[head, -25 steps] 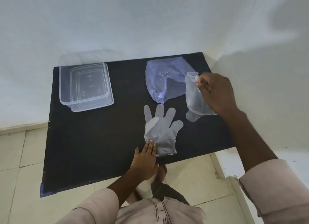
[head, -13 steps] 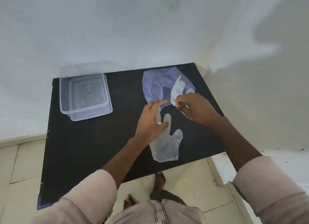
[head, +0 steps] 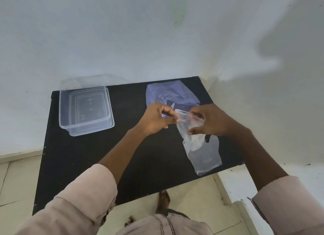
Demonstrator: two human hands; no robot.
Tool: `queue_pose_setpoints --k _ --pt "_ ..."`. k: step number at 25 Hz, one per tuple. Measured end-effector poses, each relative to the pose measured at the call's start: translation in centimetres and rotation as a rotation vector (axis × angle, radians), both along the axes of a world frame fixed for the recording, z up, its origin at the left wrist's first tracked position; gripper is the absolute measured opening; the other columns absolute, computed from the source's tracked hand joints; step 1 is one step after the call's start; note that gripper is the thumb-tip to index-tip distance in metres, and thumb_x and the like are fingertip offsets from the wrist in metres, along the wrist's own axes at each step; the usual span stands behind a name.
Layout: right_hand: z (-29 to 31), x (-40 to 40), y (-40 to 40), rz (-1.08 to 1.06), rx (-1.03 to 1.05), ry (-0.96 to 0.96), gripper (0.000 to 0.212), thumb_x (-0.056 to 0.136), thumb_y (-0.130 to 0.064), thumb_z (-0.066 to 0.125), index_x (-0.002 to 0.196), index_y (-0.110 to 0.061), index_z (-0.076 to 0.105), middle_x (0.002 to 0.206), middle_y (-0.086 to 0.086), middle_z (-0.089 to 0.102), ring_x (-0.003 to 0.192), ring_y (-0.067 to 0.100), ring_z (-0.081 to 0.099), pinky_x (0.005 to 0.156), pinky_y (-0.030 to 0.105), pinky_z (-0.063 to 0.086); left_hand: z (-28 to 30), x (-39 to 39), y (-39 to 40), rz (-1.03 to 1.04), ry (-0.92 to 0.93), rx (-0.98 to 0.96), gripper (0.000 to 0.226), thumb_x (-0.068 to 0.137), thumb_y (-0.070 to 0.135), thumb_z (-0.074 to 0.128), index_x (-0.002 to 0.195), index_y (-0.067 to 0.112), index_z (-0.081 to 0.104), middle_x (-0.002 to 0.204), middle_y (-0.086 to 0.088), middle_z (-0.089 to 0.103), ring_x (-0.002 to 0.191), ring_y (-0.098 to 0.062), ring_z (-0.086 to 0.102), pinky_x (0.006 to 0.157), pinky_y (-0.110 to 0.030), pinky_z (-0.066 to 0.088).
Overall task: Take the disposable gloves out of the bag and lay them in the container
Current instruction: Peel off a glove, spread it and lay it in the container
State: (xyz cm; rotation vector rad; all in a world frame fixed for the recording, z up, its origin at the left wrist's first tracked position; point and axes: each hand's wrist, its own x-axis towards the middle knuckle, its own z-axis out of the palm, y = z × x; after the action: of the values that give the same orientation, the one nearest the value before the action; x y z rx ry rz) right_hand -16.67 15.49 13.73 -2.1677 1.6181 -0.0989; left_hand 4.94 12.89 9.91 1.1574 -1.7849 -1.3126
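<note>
While the head view looks down on a black rectangular worktop [head: 87, 161] set into a white-walled corner, the items read as follows. Item one: a clear rectangular plastic container [head: 85, 112], far left of the worktop, with nothing visible inside. Item two: a translucent bluish plastic bag [head: 171, 94], crumpled, at the far right edge by the wall. Item three: a thin clear disposable glove [head: 201, 155], lying flat on the worktop near the front right edge, cuff toward the person. Item four: a second clear disposable glove [head: 185, 119], raised above the first and just in front of the bag, stretched between both hands. Left hand [head: 156, 119]: thumb and fingers pinched on one edge of this second glove. Right hand [head: 208, 120]: fingers curled, pinching its opposite edge. Both sleeves are pale pink, rolled at the forearm. Below the worktop: pale floor tiles [head: 192, 191] and a bare foot [head: 164, 199].
</note>
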Motion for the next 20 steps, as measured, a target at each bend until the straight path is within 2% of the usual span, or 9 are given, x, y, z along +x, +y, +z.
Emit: queue_pose_setpoints --k 2,4,6,8,11,13,16,18,20 --pt "-0.9 -1.3 0.2 -0.144 -0.007 0.003 0.04 0.081 -0.042 0.072 0.112 -0.018 0.066 0.105 -0.002 0.067 0.09 0.018 0.065 0.091 0.034 0.053 -0.1 0.3 -0.2 0.034 0.033 0.059 0.007 0.078 0.017 0.079 0.084 0.012 0.077 0.08 0.001 0.075 0.076 -0.012 0.071 0.065 -0.032 0.063" --pt "-1.9 -2.0 0.1 -0.299 -0.005 -0.117 0.037 0.087 -0.037 0.067 0.112 -0.01 0.066 0.109 0.008 0.069 0.093 0.023 0.067 0.092 0.035 0.054 -0.2 0.6 -0.4 0.056 0.056 0.105 0.012 0.077 0.018 0.08 0.086 0.009 0.077 0.085 -0.008 0.076 0.08 -0.023 0.073 0.064 -0.03 0.062" --pt "-2.6 -2.1 0.2 -0.452 0.041 -0.271 0.041 0.089 -0.037 0.065 0.118 -0.008 0.062 0.116 0.014 0.067 0.099 0.027 0.067 0.093 0.04 0.055 -0.4 0.9 -0.3 0.062 0.066 0.136 0.014 0.076 0.017 0.08 0.087 0.009 0.076 0.088 -0.013 0.076 0.082 -0.028 0.073 0.064 -0.029 0.062" --pt "-2.8 -1.9 1.0 -0.451 -0.012 -0.388 0.037 0.085 -0.041 0.068 0.108 -0.013 0.066 0.105 0.01 0.07 0.091 0.023 0.07 0.083 0.041 0.06 -0.3 1.0 0.0 0.03 0.109 0.164 0.021 0.074 0.015 0.082 0.092 0.008 0.075 0.093 -0.011 0.076 0.084 -0.025 0.074 0.066 -0.032 0.062" --pt "-2.8 -1.4 2.0 -0.428 -0.041 -0.425 0.033 0.083 -0.045 0.069 0.101 -0.018 0.067 0.099 0.004 0.072 0.083 0.019 0.072 0.073 0.041 0.063 -0.1 0.7 0.2 -0.038 0.174 0.193 0.031 0.075 0.014 0.081 0.105 0.012 0.074 0.104 -0.008 0.076 0.093 -0.02 0.073 0.066 -0.033 0.062" --pt "-2.8 -1.0 2.1 -0.425 -0.05 -0.448 0.033 0.083 -0.045 0.069 0.101 -0.017 0.067 0.099 0.004 0.072 0.084 0.019 0.072 0.074 0.041 0.063 -0.2 0.2 0.2 -0.017 0.18 0.199 0.025 0.08 0.017 0.078 0.103 0.011 0.076 0.102 -0.008 0.076 0.094 -0.021 0.073 0.069 -0.033 0.062" --pt "-3.8 -1.2 2.1 -0.475 -0.096 -0.53 0.037 0.084 -0.041 0.07 0.111 -0.016 0.063 0.109 0.002 0.07 0.094 0.018 0.069 0.084 0.034 0.059 -1.0 -0.3 0.0 0.127 0.195 0.198 0.017 0.079 0.017 0.078 0.095 0.011 0.078 0.093 -0.012 0.077 0.092 -0.03 0.073 0.08 -0.038 0.061" --pt "-6.0 -1.8 2.2 -0.599 -0.066 -0.517 0.037 0.085 -0.04 0.069 0.112 -0.015 0.06 0.11 0.004 0.069 0.095 0.02 0.067 0.085 0.035 0.056 -1.8 -0.3 -0.5 0.232 0.164 0.172 0.015 0.078 0.022 0.08 0.089 0.013 0.079 0.088 -0.013 0.078 0.089 -0.034 0.073 0.084 -0.042 0.061" --pt "-9.3 -2.2 2.3 -0.702 0.036 -0.323 0.033 0.086 -0.038 0.068 0.107 -0.014 0.06 0.106 0.007 0.068 0.094 0.021 0.065 0.086 0.034 0.051 -2.5 -0.5 -1.2 0.292 0.127 0.146 0.017 0.077 0.028 0.08 0.086 0.013 0.079 0.083 -0.013 0.077 0.086 -0.033 0.073 0.084 -0.045 0.06"
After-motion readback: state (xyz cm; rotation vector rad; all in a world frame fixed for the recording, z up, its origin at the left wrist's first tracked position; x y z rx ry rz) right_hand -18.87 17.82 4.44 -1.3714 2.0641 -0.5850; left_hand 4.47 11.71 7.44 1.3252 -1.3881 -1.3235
